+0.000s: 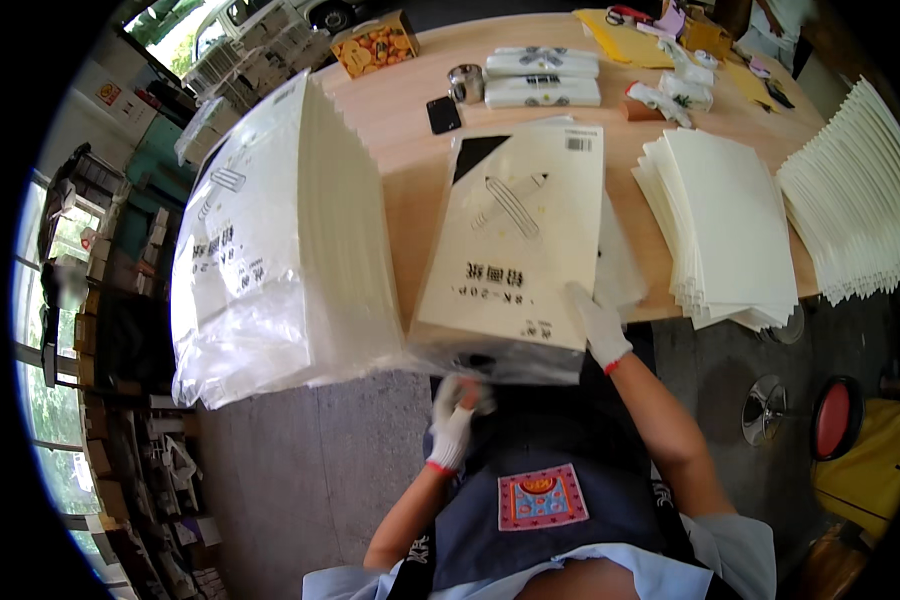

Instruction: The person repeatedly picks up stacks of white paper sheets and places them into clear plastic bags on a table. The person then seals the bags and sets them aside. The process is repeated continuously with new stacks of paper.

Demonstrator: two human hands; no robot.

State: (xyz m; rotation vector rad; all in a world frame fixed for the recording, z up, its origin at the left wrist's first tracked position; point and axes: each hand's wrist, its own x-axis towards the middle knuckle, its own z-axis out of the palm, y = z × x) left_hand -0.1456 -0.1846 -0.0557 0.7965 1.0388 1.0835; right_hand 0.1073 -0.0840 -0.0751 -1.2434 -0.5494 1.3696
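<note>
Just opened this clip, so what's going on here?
Someone in gloves is handling a pack of paper in a clear plastic bag at a wooden table. Their right hand is on its lower right edge; the left hand is by the bag's near edge, its grip unclear. A tall stack of similar packs stands left; a stack of pale sheets and a fanned stack are right.

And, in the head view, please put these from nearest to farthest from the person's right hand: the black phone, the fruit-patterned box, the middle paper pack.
From the right hand:
1. Middle paper pack: the hand is on its lower right edge.
2. Black phone: beyond the pack's upper left corner.
3. Fruit-patterned box: farther left, near the table's far edge.
</note>
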